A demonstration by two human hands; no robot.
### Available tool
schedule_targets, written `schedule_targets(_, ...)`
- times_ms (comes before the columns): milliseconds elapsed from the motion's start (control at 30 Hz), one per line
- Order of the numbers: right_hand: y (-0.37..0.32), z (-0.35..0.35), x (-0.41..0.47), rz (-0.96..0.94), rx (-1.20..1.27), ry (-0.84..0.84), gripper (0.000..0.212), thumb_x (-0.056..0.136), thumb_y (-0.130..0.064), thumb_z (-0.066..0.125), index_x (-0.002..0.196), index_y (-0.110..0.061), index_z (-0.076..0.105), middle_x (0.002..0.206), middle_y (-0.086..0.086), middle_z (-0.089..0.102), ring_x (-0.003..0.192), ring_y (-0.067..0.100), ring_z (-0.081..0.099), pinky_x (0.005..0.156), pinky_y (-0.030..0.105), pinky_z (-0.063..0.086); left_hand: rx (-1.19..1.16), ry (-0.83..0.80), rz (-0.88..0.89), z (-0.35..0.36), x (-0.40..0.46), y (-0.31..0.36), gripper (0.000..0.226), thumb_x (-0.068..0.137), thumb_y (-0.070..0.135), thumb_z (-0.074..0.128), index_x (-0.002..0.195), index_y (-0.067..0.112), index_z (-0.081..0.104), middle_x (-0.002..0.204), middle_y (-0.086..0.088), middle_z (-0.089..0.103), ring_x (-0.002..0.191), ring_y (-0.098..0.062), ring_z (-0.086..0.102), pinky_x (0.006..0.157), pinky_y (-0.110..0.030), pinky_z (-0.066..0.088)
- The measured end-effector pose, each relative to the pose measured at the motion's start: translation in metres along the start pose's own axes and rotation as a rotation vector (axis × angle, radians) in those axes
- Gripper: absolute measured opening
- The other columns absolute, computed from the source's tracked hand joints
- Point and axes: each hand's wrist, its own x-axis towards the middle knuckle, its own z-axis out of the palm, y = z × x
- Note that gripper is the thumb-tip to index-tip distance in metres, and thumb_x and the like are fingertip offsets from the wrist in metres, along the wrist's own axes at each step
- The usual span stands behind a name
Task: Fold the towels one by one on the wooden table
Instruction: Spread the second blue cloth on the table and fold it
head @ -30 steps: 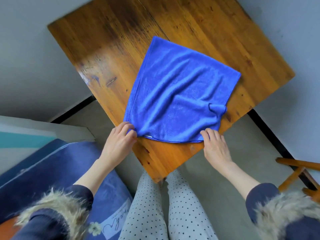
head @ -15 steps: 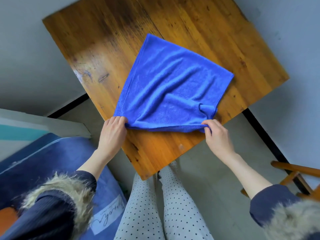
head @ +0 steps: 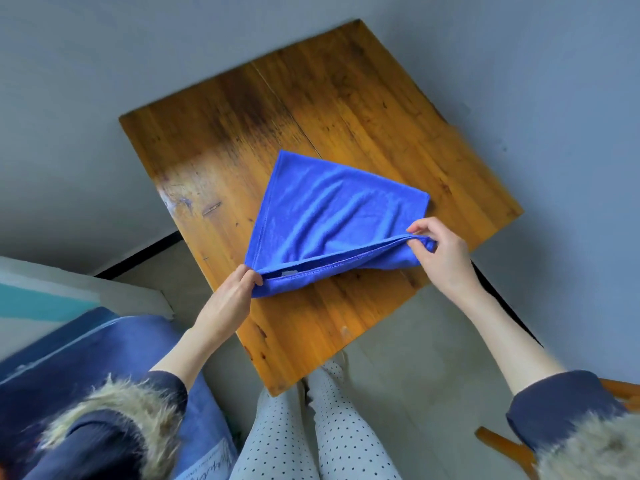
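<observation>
A blue towel [head: 332, 216] lies on the wooden table [head: 346, 109], its near edge raised off the wood. My left hand [head: 228, 303] pinches the near left corner. At the near right corner, my right hand [head: 441, 252] pinches the fabric and holds it above the table. The lifted edge stretches taut between both hands, and a small white label shows under it. The towel's far part still rests flat on the table.
A blue cushioned seat [head: 104, 344] with a printed label lies at the lower left. A wooden chair [head: 502, 445] pokes in at the lower right. Grey walls surround the table, and my dotted trouser legs [head: 311, 438] stand at its near corner.
Both hands have taken hold of the towel's near corners and lifted that edge off the table, moving it away from me over the rest of the towel.
</observation>
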Motion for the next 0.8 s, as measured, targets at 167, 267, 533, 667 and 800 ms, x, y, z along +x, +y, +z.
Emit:
schedule_targets(167,-0.011,-0.011,0.005,-0.049,-0.024,-0.026,0.023,0.085,0.003,0.055,0.085,-0.019,0.06,0.083,-0.018,0.06,0.078,-0.011,0.054,0.068,0.0,0.036,-0.035,-0.007,0.029,0.01,-0.006,-0.001,0.028,0.092,0.0,0.051,0.121,-0.001,0.051,0.116,-0.015,0.049,0.095,-0.027,0.056,0.076,-0.03,0.05)
schedule_targets(267,-0.016,-0.017,0.006,-0.113,-0.079,-0.078,0.024,0.086,0.005,0.053,0.086,-0.012,0.07,0.088,-0.006,0.065,0.081,-0.002,0.056,0.074,-0.001,0.036,0.031,-0.032,0.045,0.007,-0.008,-0.004,0.038,0.089,0.012,0.06,0.124,-0.001,0.053,0.121,-0.016,0.051,0.102,-0.029,0.057,0.082,-0.035,0.052)
schedule_targets(533,-0.034,-0.013,0.017,-0.232,-0.122,-0.155,0.03,0.084,0.012,0.05,0.087,-0.006,0.075,0.09,-0.003,0.065,0.087,0.008,0.06,0.08,0.003,0.039,0.148,-0.072,0.025,0.03,-0.025,0.0,0.028,0.088,0.016,0.061,0.113,0.005,0.058,0.116,-0.011,0.056,0.102,-0.028,0.055,0.083,-0.038,0.046)
schedule_targets(667,-0.038,-0.013,0.015,-0.206,-0.087,-0.132,0.035,0.081,0.015,0.048,0.078,-0.007,0.074,0.086,-0.003,0.065,0.085,0.006,0.059,0.078,0.001,0.038,0.033,0.05,0.028,0.022,-0.024,0.001,0.004,0.085,0.003,0.062,0.089,0.001,0.063,0.094,-0.014,0.061,0.083,-0.03,0.06,0.069,-0.04,0.051)
schedule_targets(800,-0.044,-0.023,0.015,-0.192,-0.095,-0.149,0.039,0.08,0.017,0.044,0.081,-0.007,0.075,0.089,-0.001,0.064,0.087,0.009,0.058,0.078,0.002,0.037,-0.313,0.321,-0.238,-0.01,-0.015,0.003,0.008,0.08,0.003,0.067,0.08,0.01,0.063,0.076,-0.002,0.061,0.068,-0.017,0.056,0.068,-0.018,0.044)
